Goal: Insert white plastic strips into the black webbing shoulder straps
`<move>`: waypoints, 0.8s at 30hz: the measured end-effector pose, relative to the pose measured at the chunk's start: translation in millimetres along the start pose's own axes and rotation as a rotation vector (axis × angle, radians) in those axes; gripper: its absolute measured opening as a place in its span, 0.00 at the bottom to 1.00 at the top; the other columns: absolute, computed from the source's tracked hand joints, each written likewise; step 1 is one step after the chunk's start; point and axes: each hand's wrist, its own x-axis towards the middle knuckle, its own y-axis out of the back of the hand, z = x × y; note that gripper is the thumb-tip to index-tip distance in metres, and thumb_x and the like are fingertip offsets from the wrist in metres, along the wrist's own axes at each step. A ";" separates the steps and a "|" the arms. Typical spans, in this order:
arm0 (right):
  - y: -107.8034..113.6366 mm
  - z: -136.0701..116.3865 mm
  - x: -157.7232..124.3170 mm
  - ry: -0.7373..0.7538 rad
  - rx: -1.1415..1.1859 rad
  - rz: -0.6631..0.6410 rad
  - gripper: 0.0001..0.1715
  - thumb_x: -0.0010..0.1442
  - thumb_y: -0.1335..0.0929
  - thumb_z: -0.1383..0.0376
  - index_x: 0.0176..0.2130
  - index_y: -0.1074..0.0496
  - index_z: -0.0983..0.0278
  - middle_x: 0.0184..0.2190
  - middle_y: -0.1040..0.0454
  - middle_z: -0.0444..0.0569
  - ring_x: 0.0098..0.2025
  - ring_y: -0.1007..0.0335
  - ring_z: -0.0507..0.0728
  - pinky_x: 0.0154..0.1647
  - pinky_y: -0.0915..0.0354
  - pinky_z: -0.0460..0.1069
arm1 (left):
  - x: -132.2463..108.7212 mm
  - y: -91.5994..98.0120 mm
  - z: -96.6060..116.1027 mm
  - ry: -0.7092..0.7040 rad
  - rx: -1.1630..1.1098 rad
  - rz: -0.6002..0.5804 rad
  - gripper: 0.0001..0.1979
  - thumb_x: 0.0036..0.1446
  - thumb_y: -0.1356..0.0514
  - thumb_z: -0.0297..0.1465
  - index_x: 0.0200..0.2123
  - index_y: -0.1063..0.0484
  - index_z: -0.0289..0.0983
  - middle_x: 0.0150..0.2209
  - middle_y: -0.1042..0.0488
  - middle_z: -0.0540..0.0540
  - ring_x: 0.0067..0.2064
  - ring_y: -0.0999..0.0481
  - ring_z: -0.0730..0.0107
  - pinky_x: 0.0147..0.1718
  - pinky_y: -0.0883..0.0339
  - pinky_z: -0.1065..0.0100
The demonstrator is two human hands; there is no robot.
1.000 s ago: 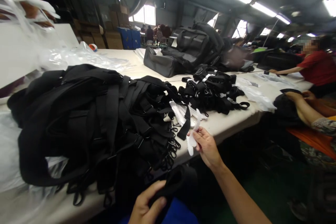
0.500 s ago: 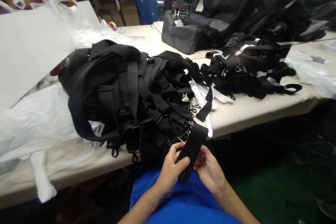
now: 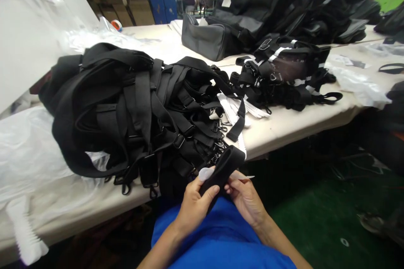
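A folded black webbing strap (image 3: 224, 166) is gripped by my left hand (image 3: 196, 202), thumb across its front. A white paper-like strip (image 3: 205, 173) passes behind the strap; its rounded end shows on the left and its pointed end sticks out on the right. My right hand (image 3: 248, 201) pinches the strip close to the strap's right side. How far the strip wraps round is hidden. Just beyond my hands lies a large heap of black straps (image 3: 145, 105) with metal snap hooks (image 3: 219, 145) along its near right side.
More white strips (image 3: 235, 111) lie by the heap, with bundled straps (image 3: 284, 75) to their right. Black bags (image 3: 249, 12) stand behind. Clear plastic (image 3: 31, 147) and serrated white strips (image 3: 27, 229) lie at left. The table's front edge (image 3: 303, 134) runs just past my hands.
The white strip now shows on both sides of the strap, where it was hardly visible before. My right hand has closed on it. The view has turned slightly right.
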 end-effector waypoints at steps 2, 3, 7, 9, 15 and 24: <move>-0.7 5.1 -1.1 -0.050 0.055 0.023 0.14 0.44 0.20 0.63 0.32 0.22 0.62 0.27 0.28 0.43 0.26 0.35 0.48 0.26 0.35 0.43 | -0.6 -1.9 -1.4 0.067 -0.055 -0.034 0.19 0.56 0.36 0.40 0.47 0.26 0.34 0.40 0.20 0.43 0.43 0.22 0.58 0.44 0.29 0.62; -2.0 8.1 -1.6 -0.072 0.084 0.038 0.15 0.43 0.20 0.62 0.32 0.21 0.62 0.26 0.28 0.43 0.25 0.36 0.48 0.26 0.34 0.43 | -1.0 -3.1 -2.4 0.101 -0.100 -0.055 0.19 0.55 0.36 0.40 0.46 0.26 0.34 0.38 0.20 0.43 0.39 0.22 0.60 0.40 0.28 0.64; -7.5 16.7 -3.1 -0.057 0.047 0.030 0.14 0.47 0.22 0.57 0.31 0.22 0.62 0.26 0.27 0.44 0.26 0.36 0.50 0.27 0.34 0.45 | -2.1 -3.9 -4.4 0.137 -0.222 -0.049 0.18 0.55 0.35 0.40 0.43 0.26 0.33 0.33 0.21 0.46 0.32 0.24 0.67 0.34 0.30 0.68; -6.1 18.7 -5.2 0.051 -0.089 0.019 0.13 0.52 0.24 0.56 0.32 0.22 0.62 0.26 0.28 0.45 0.27 0.35 0.51 0.28 0.34 0.46 | -2.8 -0.9 -3.8 0.135 -0.204 -0.015 0.17 0.56 0.36 0.40 0.41 0.25 0.33 0.31 0.23 0.47 0.30 0.26 0.69 0.32 0.32 0.69; 16.3 24.6 -19.3 0.460 -0.709 0.210 0.16 0.54 0.25 0.61 0.44 0.24 0.60 0.26 0.26 0.45 0.26 0.32 0.55 0.29 0.33 0.50 | -5.8 8.4 -0.8 0.128 0.031 0.010 0.15 0.59 0.39 0.39 0.41 0.23 0.33 0.33 0.22 0.47 0.33 0.27 0.68 0.33 0.34 0.69; 25.3 7.8 -21.6 0.610 -1.086 -0.304 0.16 0.62 0.33 0.71 0.47 0.23 0.56 0.37 0.23 0.50 0.38 0.26 0.58 0.40 0.30 0.52 | -16.2 10.5 -21.3 0.022 0.479 -0.093 0.12 0.61 0.43 0.32 0.46 0.25 0.38 0.43 0.20 0.44 0.43 0.23 0.58 0.44 0.33 0.65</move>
